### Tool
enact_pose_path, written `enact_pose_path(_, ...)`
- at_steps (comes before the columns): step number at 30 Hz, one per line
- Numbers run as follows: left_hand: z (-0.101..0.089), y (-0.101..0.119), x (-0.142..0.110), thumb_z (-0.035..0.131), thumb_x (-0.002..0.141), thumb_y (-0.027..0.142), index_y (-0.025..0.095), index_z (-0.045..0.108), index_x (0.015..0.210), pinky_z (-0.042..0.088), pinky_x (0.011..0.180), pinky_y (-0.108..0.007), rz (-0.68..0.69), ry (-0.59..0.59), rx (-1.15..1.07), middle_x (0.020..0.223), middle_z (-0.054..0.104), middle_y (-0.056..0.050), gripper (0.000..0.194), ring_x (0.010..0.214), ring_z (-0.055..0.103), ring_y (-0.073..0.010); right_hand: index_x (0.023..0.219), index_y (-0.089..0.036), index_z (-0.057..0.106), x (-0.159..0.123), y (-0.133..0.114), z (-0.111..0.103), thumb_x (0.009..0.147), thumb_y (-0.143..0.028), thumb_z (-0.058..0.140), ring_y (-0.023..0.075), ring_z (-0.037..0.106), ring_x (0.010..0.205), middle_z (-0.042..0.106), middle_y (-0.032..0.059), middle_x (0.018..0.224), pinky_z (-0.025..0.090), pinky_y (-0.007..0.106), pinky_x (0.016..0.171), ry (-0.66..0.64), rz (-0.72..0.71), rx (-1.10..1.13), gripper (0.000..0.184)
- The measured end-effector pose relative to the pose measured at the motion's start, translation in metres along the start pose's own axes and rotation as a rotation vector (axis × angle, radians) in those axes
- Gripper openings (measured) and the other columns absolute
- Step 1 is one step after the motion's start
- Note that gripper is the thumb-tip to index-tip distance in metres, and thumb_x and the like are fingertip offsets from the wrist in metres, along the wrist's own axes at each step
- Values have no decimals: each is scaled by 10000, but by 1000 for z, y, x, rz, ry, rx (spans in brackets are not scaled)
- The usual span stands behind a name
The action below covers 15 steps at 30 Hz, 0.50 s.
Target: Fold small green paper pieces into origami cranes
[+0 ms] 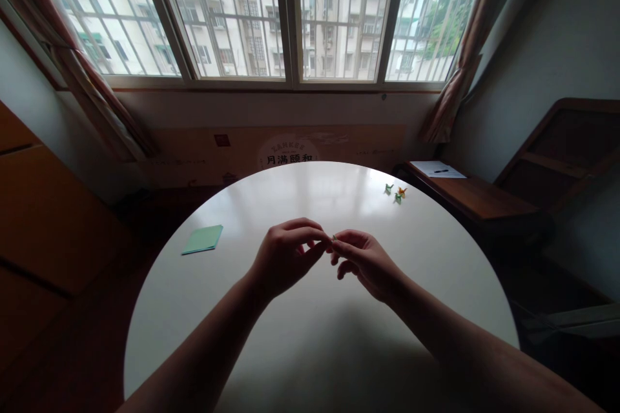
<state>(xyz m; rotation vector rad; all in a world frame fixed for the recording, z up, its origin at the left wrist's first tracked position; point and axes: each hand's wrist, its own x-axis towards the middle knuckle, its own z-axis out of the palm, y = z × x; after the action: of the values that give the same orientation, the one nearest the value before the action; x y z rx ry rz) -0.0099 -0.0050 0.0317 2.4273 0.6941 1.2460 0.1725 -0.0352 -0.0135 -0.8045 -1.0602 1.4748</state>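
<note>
Over the middle of the round white table, my left hand (293,250) and my right hand (364,258) meet at the fingertips. Between them shows the tip of a small piece of folded green paper (334,238), mostly covered by the fingers. Thumb and index finger of each hand are pinched together on it. The lower fingers of my right hand curl loosely below. Off to the left lies a stack of light green square paper sheets (202,239). At the far right of the table sit small folded paper figures, two green (398,198) and one orange (402,191).
The white table (271,361) has a curved edge all round. Beyond its right side stands a wooden chair (479,190) with a paper sheet (438,170) and a pen on it. A long printed box (194,148) rests under the barred window (290,19).
</note>
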Motion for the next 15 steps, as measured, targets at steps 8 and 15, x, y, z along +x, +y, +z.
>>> enact_pose_path(8, 4, 4, 0, 688, 837, 108, 166, 725, 822, 527, 558, -198, 199, 106, 65, 836, 721, -56, 70, 678, 666, -122, 802, -177, 755, -3, -3, 5, 682, -342, 868, 138, 594, 656, 666, 27, 711, 502, 214, 486, 14, -22, 112, 232)
enact_pose_path(15, 6, 6, -2, 714, 814, 66, 167, 729, 905, 547, 664, -231, 292, 140, 124, 872, 727, -66, 137, 749, 686, -141, 786, -200, 763, -4, -4, 6, 689, -315, 868, 136, 604, 646, 673, 14, 670, 513, 209, 479, 9, -63, 171, 183)
